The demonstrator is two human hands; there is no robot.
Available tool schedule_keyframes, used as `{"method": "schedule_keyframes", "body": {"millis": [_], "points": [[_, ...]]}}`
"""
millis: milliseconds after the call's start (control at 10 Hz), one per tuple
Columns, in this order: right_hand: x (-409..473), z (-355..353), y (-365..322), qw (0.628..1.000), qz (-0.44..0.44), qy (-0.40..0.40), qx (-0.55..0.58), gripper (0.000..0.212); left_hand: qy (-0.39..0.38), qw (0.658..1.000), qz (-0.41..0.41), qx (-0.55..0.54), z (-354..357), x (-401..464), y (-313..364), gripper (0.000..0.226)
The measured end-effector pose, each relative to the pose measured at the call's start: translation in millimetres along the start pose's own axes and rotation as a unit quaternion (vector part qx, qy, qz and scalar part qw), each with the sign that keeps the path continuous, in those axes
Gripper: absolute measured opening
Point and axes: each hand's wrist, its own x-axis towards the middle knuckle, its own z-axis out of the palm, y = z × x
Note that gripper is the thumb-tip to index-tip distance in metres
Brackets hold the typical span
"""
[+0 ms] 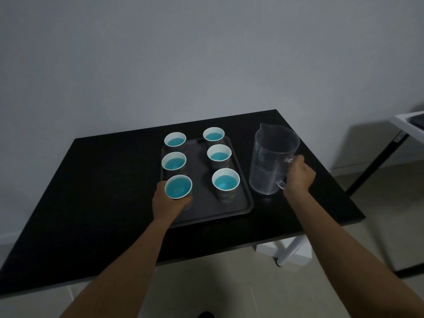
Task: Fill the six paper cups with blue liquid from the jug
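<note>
Several white paper cups stand in two rows on a dark tray [246,203], each holding blue liquid. My left hand [166,205] is wrapped around the near left cup [178,187]. The near right cup [225,181] stands free, as do the middle cups [174,162] [219,154] and the far cups [175,140] [213,134]. A clear plastic measuring jug [271,157] stands upright on the black table right of the tray and looks empty. My right hand [299,174] is closed on its handle.
The black table [91,203] ends close behind the tray at a grey wall. A white table's corner [410,125] with a dark leg shows at the far right. White table legs and pale floor lie below the near edge.
</note>
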Motion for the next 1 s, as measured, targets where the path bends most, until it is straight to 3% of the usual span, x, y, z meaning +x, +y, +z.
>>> {"method": "schedule_keyframes", "body": {"millis": [400,600,700,800,900,1000], "points": [[3.3,3.5,8.9,1.000,-0.006,0.010,-0.014,0.033,0.008,1.000,0.000,0.000,3.9,4.1,-4.6,0.075],[4.1,1.7,17.2,0.996,-0.049,0.024,-0.073,0.027,0.006,1.000,0.010,-0.003,4.3,2.6,-5.0,0.075],[4.2,-1.2,20.8,0.971,-0.120,0.077,-0.190,0.030,0.006,1.000,0.019,-0.013,3.2,1.3,-7.6,0.080],[-11.2,-6.4,6.2,0.940,-0.230,0.119,-0.223,0.037,0.000,1.000,0.026,-0.017,1.6,-1.0,-15.0,0.087],[-34.3,-9.3,-29.2,0.930,-0.335,0.083,-0.128,0.032,-0.006,0.999,0.034,0.014,-1.0,0.7,-34.7,0.092],[-65.2,-13.3,-81.5,0.911,-0.411,0.031,0.016,0.010,-0.006,0.990,0.069,0.124,3.9,7.8,-68.6,0.104]]}}
